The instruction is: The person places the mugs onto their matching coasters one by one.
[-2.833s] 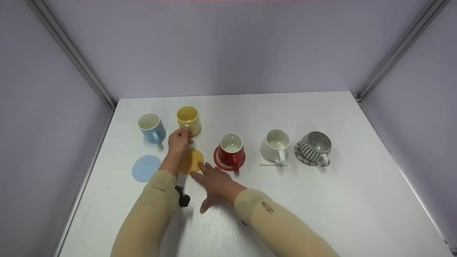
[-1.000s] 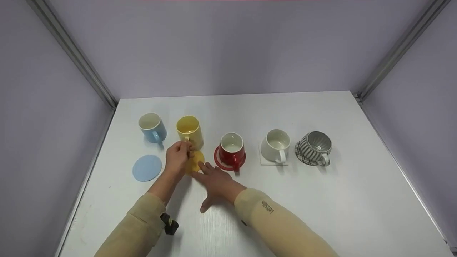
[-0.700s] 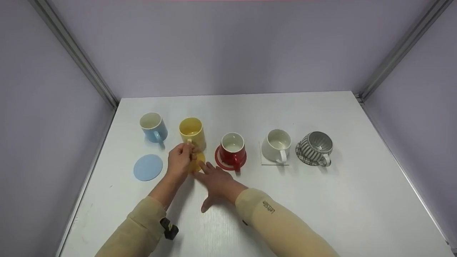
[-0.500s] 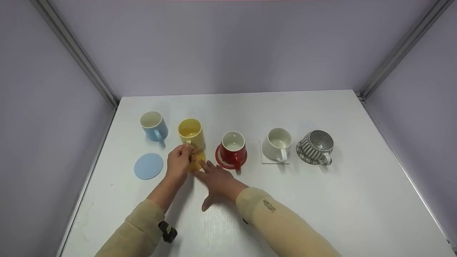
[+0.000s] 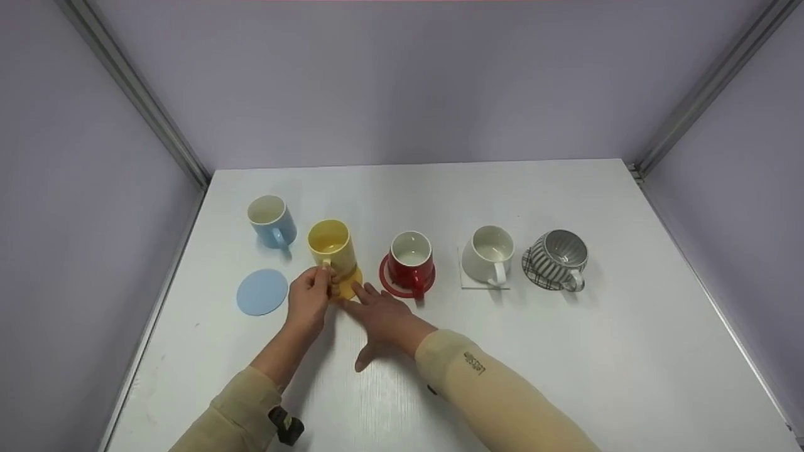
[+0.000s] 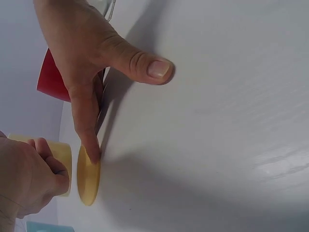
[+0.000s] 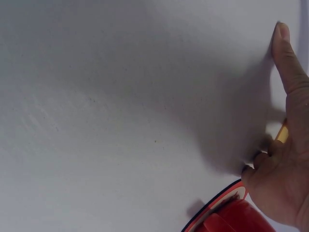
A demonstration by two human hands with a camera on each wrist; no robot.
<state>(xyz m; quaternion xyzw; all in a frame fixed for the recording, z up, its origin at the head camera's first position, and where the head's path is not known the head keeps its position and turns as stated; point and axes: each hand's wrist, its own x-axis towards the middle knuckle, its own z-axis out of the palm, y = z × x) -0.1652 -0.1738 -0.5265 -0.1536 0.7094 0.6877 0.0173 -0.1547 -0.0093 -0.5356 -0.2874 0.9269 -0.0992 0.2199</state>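
My left hand (image 5: 309, 300) pinches the handle of a yellow mug (image 5: 336, 246), which stands upright and overlaps the back of a round yellow coaster (image 5: 348, 289) in the head view. In the left wrist view a thin gap shows between the mug's base (image 6: 66, 164) and the coaster (image 6: 88, 186). My right hand (image 5: 384, 321) lies spread on the table, fingers straight, with fingertips at the yellow coaster's near right edge. The right wrist view catches only a sliver of that coaster (image 7: 283, 133) behind the right hand (image 7: 285, 179).
Rightward stand a red mug (image 5: 402, 273) on a red coaster (image 5: 385, 284), a white mug (image 5: 478, 262) on a square white coaster (image 5: 468, 284), and a striped mug (image 5: 548, 263) on a checked coaster (image 5: 531, 278). Leftward, a light-blue mug (image 5: 271, 227) stands behind a blue coaster (image 5: 261, 292).
The yellow mug, gripped by my left hand, has come toward me from behind the yellow coaster until it overlaps it. My right hand has stayed in place.
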